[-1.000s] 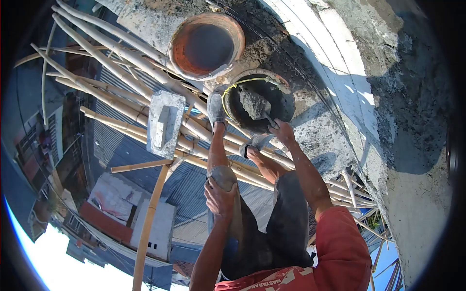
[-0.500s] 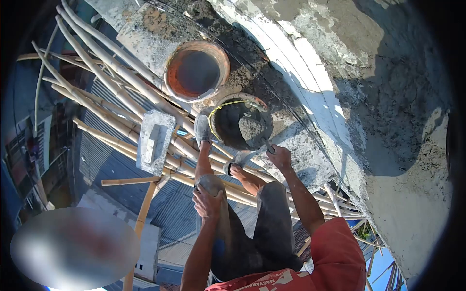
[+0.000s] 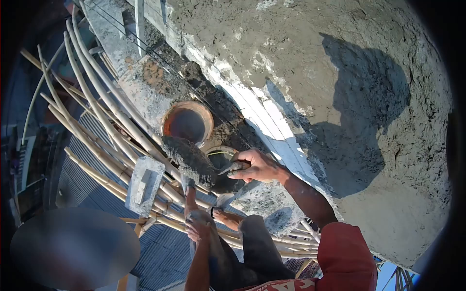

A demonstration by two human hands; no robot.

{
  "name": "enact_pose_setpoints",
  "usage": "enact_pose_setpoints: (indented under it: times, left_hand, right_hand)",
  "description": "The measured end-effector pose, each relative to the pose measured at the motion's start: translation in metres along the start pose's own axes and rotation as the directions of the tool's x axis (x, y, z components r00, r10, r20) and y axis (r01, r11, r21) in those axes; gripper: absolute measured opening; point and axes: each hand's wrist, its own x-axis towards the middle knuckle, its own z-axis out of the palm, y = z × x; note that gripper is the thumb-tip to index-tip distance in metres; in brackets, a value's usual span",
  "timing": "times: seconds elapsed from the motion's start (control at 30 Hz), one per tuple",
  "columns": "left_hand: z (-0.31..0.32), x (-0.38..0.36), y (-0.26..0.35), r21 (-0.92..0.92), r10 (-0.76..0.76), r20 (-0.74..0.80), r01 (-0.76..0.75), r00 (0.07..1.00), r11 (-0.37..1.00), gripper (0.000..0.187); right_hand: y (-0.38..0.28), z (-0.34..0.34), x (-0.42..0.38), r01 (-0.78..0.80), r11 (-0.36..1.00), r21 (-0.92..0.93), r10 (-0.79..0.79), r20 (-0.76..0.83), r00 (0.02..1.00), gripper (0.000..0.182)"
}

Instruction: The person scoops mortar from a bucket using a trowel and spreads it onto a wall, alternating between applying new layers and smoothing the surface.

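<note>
My right hand (image 3: 257,166) is closed around the handle of a trowel (image 3: 226,169). Grey wet mortar (image 3: 190,157) covers the trowel's blade, held up above the buckets. Below it, partly hidden by the mortar and my hand, is the mortar bucket (image 3: 221,149) with a yellow cord at its rim. Just beyond stands an orange-rimmed bucket (image 3: 210,121) with greyish liquid inside. My left hand (image 3: 199,226) rests on my knee, its fingers lying over it and holding no tool.
A plastering float (image 3: 141,189) lies handle up on the bamboo poles (image 3: 104,104) at left. Corrugated roofing (image 3: 160,264) shows below the poles. To the right rises a wall (image 3: 291,48) with rough grey plaster, a white strip (image 3: 252,111) along its foot.
My right hand has lifted the trowel out of the mortar bucket with a load of mortar on it. The view has shifted toward the wall. My left hand stays on my knee.
</note>
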Motion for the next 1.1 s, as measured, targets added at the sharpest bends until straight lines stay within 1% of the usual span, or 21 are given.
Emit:
enact_pose_setpoints:
  times: [0.03, 0.07, 0.1, 0.13, 0.17, 0.2, 0.23, 0.3, 0.37, 0.5, 0.57, 0.63, 0.7, 0.73, 0.77, 0.8, 0.83, 0.87, 0.9, 0.93, 1.1]
  left_hand:
    - [-0.004, 0.000, 0.000, -0.020, -0.011, 0.043, 0.012, 0.999, 1.000, 0.100]
    - [-0.005, 0.001, -0.001, -0.017, -0.011, 0.042, 0.012, 0.999, 1.000, 0.100]
    - [-0.002, 0.003, -0.001, -0.040, -0.001, 0.016, 0.002, 1.000, 0.999, 0.100]
    - [0.001, 0.003, -0.005, -0.057, 0.008, -0.006, -0.009, 1.000, 0.998, 0.099]
    - [0.001, 0.003, -0.012, -0.043, 0.008, -0.002, -0.008, 1.000, 0.999, 0.099]
    - [0.003, 0.005, -0.009, -0.046, 0.026, -0.021, -0.027, 0.999, 0.999, 0.100]
    - [0.005, 0.003, -0.008, -0.046, 0.040, -0.028, -0.041, 0.999, 0.998, 0.100]
    - [0.000, 0.001, -0.006, -0.039, 0.039, -0.004, -0.039, 0.999, 0.998, 0.099]
    - [0.001, 0.003, -0.007, -0.047, 0.033, 0.061, -0.030, 0.998, 0.998, 0.100]
    - [0.017, 0.007, -0.018, -0.005, 0.066, -0.022, -0.066, 0.998, 0.998, 0.095]
    - [0.006, 0.003, -0.017, 0.018, 0.072, -0.016, -0.072, 0.997, 0.997, 0.094]
    - [-0.002, 0.002, -0.011, 0.020, 0.084, -0.028, -0.083, 0.996, 0.996, 0.093]
    - [-0.002, -0.003, -0.020, 0.034, 0.081, -0.002, -0.081, 0.997, 0.996, 0.091]
    - [0.000, -0.003, -0.023, 0.039, 0.089, -0.019, -0.088, 0.996, 0.995, 0.089]
    - [0.004, -0.001, -0.026, 0.067, 0.073, -0.023, -0.071, 0.997, 0.995, 0.089]
    - [0.010, -0.002, -0.028, 0.068, 0.067, -0.029, -0.065, 0.997, 0.996, 0.088]
    - [0.014, -0.003, -0.031, 0.071, 0.068, -0.033, -0.066, 0.997, 0.995, 0.088]
    - [0.015, -0.005, -0.032, 0.090, 0.128, -0.130, -0.117, 0.983, 0.989, 0.085]
    - [0.015, -0.003, -0.032, 0.104, 0.126, -0.132, -0.112, 0.983, 0.988, 0.085]
    - [0.013, -0.002, -0.032, 0.101, 0.122, -0.126, -0.110, 0.984, 0.989, 0.085]
    - [0.014, -0.005, -0.031, 0.093, 0.131, -0.090, -0.123, 0.987, 0.988, 0.086]
  right_hand:
    - [-0.010, -0.024, 0.013, -0.180, 0.952, 0.247, 0.166, 0.076, 0.983, 0.026]
    - [0.006, -0.056, 0.022, -0.157, 0.965, 0.209, 0.179, -0.090, 0.980, 0.021]
    - [-0.009, -0.088, 0.021, -0.132, 0.991, 0.040, 0.137, -0.309, 0.941, 0.023]
    - [-0.021, -0.112, 0.003, -0.319, 0.920, -0.227, 0.122, -0.608, 0.785, 0.025]
    - [-0.045, -0.125, -0.029, -0.416, 0.883, -0.218, 0.148, -0.712, 0.686, 0.040]
    - [-0.048, -0.128, -0.063, -0.335, 0.938, -0.091, 0.150, -0.766, 0.625, 0.037]
    - [-0.043, -0.125, -0.096, -0.374, 0.915, -0.150, 0.101, -0.812, 0.574, 0.032]
    - [-0.063, -0.086, -0.137, -0.566, 0.807, -0.168, 0.162, -0.858, 0.487, 0.028]
    - [-0.023, -0.060, -0.162, -0.675, 0.648, -0.353, 0.066, -0.857, 0.511, 0.026]
    - [0.082, 0.013, -0.136, -0.646, 0.661, -0.383, 0.259, -0.691, 0.675, 0.029]
    - [0.173, 0.059, -0.106, -0.613, 0.671, -0.417, 0.310, -0.593, 0.743, 0.026]
    - [0.252, 0.106, -0.062, -0.616, 0.532, -0.582, 0.334, -0.524, 0.783, 0.023]
    - [0.412, 0.141, -0.037, -0.502, 0.189, -0.844, 0.286, -0.441, 0.851, 0.019]
    - [0.423, 0.149, -0.012, -0.502, 0.216, -0.838, 0.292, -0.435, 0.852, 0.019]
    - [0.425, 0.164, 0.017, -0.717, 0.263, -0.645, 0.295, -0.654, 0.696, 0.019]
    - [0.430, 0.179, 0.038, -0.868, 0.296, -0.399, 0.316, -0.816, 0.484, 0.021]
    - [0.438, 0.195, 0.050, -0.869, 0.307, -0.388, 0.339, -0.809, 0.481, 0.021]
    - [0.444, 0.205, 0.058, -0.821, 0.404, -0.403, 0.391, -0.735, 0.554, 0.021]
    - [0.447, 0.212, 0.063, -0.764, 0.500, -0.408, 0.421, -0.656, 0.626, 0.021]
    - [0.432, 0.203, 0.056, -0.778, 0.532, -0.334, 0.500, -0.617, 0.607, 0.025]
    - [0.404, 0.160, -0.016, -0.690, 0.679, -0.250, 0.460, -0.587, 0.666, 0.030]
